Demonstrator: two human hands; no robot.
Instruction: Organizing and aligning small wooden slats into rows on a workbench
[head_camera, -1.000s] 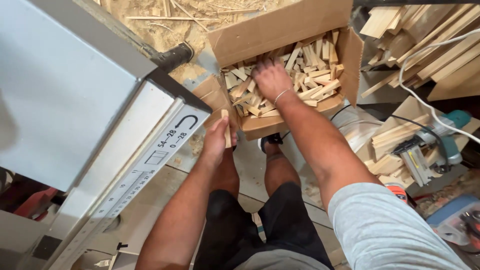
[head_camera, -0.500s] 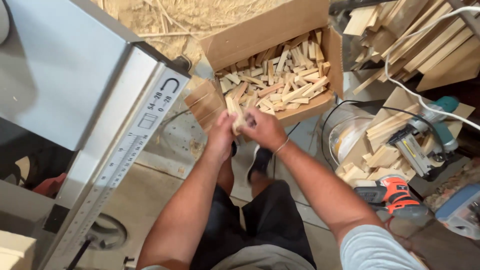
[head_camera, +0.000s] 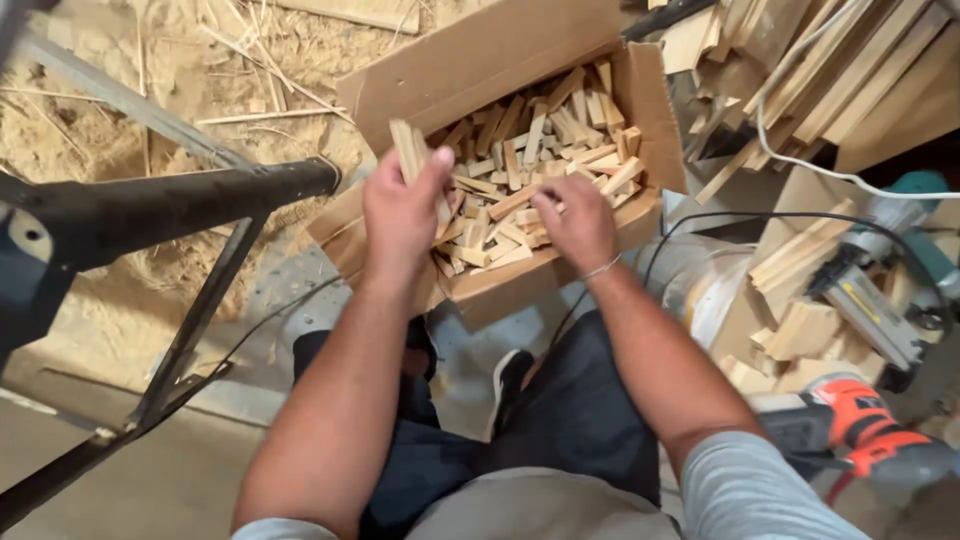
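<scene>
Upright, long axis vertical: wooden sticks (head_camera: 408, 152) gripped in left hand (head_camera: 402, 215); right hand (head_camera: 575, 225) indistinct among box pieces (head_camera: 520, 170).

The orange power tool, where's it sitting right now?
In the head view the orange power tool lies at the lower right, on the floor beside the person's right arm, just below a pile of wood offcuts and well clear of the cardboard box.

A: Where's your camera?
B: One view only, on your head, tilted steeply down, close over your left hand (head_camera: 403, 215), right hand (head_camera: 572, 225) and the cardboard box (head_camera: 520, 45) on the floor.
A: Shared parts?
B: None, single view.
</scene>
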